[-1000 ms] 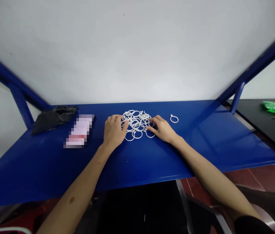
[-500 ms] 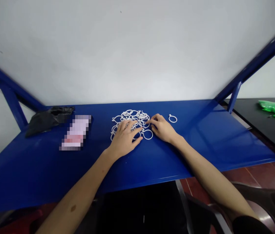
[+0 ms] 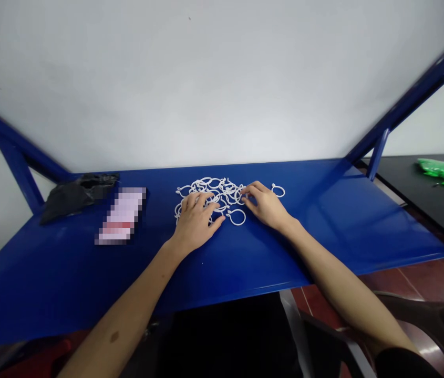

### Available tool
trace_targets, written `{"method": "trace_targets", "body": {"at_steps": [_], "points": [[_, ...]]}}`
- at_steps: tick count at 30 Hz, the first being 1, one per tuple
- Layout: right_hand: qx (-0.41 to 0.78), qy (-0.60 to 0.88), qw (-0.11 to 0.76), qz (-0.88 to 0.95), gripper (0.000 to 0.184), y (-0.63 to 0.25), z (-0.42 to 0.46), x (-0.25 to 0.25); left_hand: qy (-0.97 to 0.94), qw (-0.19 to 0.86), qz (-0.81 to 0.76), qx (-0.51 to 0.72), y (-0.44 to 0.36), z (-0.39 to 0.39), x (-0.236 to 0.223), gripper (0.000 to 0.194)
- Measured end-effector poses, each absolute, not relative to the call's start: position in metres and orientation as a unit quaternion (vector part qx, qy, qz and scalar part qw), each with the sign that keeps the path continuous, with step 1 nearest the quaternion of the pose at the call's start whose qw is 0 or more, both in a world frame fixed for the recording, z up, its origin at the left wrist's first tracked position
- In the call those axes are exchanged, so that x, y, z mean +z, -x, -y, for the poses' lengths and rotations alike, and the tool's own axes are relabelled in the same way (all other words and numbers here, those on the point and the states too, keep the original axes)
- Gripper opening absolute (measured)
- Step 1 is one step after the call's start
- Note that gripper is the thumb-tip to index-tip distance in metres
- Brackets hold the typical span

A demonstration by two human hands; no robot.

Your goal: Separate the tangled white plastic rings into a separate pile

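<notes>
A pile of several white plastic rings (image 3: pixel 222 190) lies on the blue table (image 3: pixel 324 226). My left hand (image 3: pixel 195 223) rests flat on the pile's left part, fingers spread over the rings. My right hand (image 3: pixel 266 205) lies on the pile's right edge, fingers stretched out and touching rings. One ring (image 3: pixel 236 217) lies apart just in front of the pile, between the two hands. Another single ring (image 3: pixel 278 190) sits just right of my right hand.
A black crumpled bag (image 3: pixel 75 194) lies at the table's back left, with a blurred pink-white packet (image 3: pixel 121 215) beside it. A blue frame post (image 3: pixel 375 155) stands at the right. Green items (image 3: pixel 442 170) lie on a black table at far right. A dark chair (image 3: pixel 422 325) sits below.
My left hand slid from the pile's left edge onto the rings and spread them leftward. The pile is wider and flatter. My right hand shifted slightly up and right.
</notes>
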State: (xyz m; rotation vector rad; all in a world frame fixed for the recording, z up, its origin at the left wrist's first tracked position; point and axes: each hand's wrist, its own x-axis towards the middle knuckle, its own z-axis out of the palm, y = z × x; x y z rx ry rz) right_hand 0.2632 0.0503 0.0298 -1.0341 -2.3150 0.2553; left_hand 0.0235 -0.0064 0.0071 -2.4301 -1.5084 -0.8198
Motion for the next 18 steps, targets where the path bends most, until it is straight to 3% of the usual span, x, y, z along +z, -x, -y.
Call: {"method": "trace_targets", "body": {"at_steps": [7,10,18], "points": [[0.114,0.346,0.369,0.855,0.010,-0.258,-0.046,0.032,0.793,0.077,0.518,-0.311,-0.027,0.008,0.013,0.022],[0.121,0.346,0.387,0.846,0.003,-0.251,-0.038,0.032,0.784,0.047,0.518,-0.340,-0.031,0.012,0.019,0.019],[0.150,0.281,0.424,0.848,0.005,-0.236,-0.017,0.037,0.768,-0.049,0.486,-0.414,-0.037,0.013,0.025,0.015]]}}
